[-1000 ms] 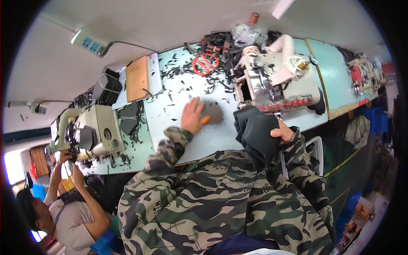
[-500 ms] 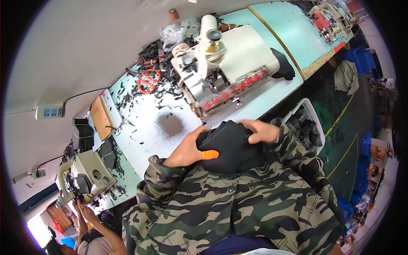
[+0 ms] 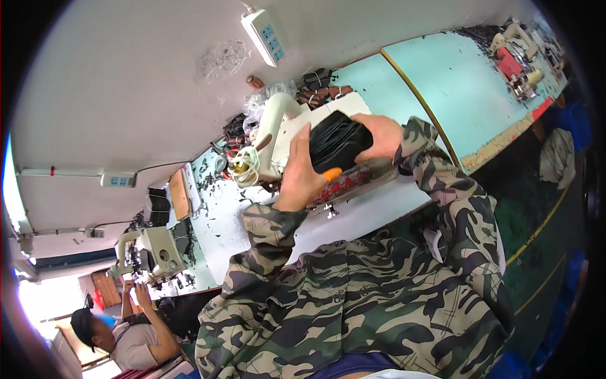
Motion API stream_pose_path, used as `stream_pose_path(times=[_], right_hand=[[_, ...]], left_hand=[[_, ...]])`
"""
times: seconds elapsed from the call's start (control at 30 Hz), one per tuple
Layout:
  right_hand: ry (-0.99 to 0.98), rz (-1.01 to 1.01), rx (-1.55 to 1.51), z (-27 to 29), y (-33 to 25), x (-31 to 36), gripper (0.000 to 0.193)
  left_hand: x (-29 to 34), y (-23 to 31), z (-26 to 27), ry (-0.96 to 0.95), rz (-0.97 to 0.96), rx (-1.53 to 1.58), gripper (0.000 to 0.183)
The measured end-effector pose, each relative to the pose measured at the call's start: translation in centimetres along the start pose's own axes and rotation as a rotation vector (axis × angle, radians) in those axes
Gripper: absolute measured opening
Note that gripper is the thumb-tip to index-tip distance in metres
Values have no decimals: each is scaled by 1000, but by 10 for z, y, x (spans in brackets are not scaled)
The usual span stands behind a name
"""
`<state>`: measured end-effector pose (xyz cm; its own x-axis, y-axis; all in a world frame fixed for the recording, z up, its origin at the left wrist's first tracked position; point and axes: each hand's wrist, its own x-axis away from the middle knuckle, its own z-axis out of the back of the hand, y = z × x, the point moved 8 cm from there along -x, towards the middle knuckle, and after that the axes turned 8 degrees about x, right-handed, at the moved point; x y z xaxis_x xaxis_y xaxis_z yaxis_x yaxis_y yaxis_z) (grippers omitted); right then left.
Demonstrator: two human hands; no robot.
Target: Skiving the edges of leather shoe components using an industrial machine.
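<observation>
Between both hands I hold a stack of black fabric pieces (image 3: 341, 142), with its layered edges turned up. My left hand (image 3: 300, 177) grips the left side, an orange cover on its thumb. On the opposite side, my right hand (image 3: 383, 136) presses against the stack, its fingers partly hidden behind it. The stack is raised in front of a cream-coloured sewing machine (image 3: 271, 136), hiding part of the machine's flat bed. Whether the stack touches the bed I cannot tell.
Scissors (image 3: 222, 165) and black scraps lie left of the machine. A co-worker (image 3: 136, 341) has hands at another sewing machine (image 3: 151, 252) on the left. A yellow strip (image 3: 416, 95) crosses the table. A power strip (image 3: 263, 38) hangs on the wall.
Both hands have carried the black stack away from my body, up toward the machine bed. The stack now shows its layered edges. The view has shifted too.
</observation>
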<state>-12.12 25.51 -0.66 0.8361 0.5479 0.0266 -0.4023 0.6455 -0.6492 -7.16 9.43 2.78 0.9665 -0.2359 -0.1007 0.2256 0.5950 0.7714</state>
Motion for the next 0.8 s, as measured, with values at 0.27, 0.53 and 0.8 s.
stream_pose_path(times=[0.27,0.53,0.8], right_hand=[[-74,190,-152,-16,21,-14,87],[125,217,-46,-4,18,4,85],[224,104,140,-10,19,17,96]], left_hand=[[-16,12,-1,-167,141,-491,110],[-30,33,-12,-158,-87,-653,106],[-39,46,-34,-253,-144,-639,104]])
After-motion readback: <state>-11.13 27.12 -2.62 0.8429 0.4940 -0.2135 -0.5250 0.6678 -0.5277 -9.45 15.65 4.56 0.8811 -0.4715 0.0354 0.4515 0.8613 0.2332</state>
